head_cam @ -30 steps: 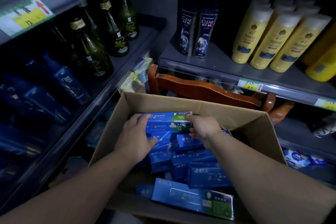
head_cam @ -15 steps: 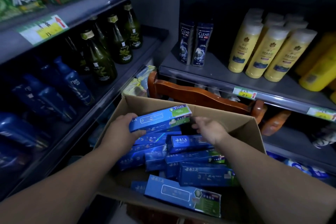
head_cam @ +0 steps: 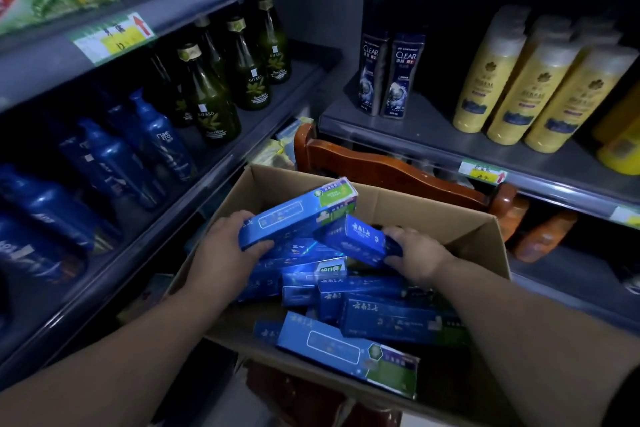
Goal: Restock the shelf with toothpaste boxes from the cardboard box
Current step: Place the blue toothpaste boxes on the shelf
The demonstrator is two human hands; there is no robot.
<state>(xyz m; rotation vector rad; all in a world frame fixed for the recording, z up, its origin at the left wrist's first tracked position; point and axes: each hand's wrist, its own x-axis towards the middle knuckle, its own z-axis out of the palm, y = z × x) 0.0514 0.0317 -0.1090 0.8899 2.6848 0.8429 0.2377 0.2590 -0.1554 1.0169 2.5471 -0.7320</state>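
You're picking: left hand (head_cam: 227, 255) gripping the upper toothpaste box (head_cam: 298, 215), right hand (head_cam: 417, 255) gripping the lower box (head_cam: 353, 239); both probably needing lifting to the shelf (head_cam: 197, 5).

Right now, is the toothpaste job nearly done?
Not nearly. Done: no blue toothpaste box shows on a shelf yet. In hand: the left hand grips a long blue box raised above the pile, and the right hand grips a shorter blue box. Left: that whole pile in the cardboard box.

left hand (head_cam: 223, 255): gripping toothpaste box (head_cam: 298, 215) | right hand (head_cam: 417, 253): gripping second box (head_cam: 351, 239) | both forearms extended forward
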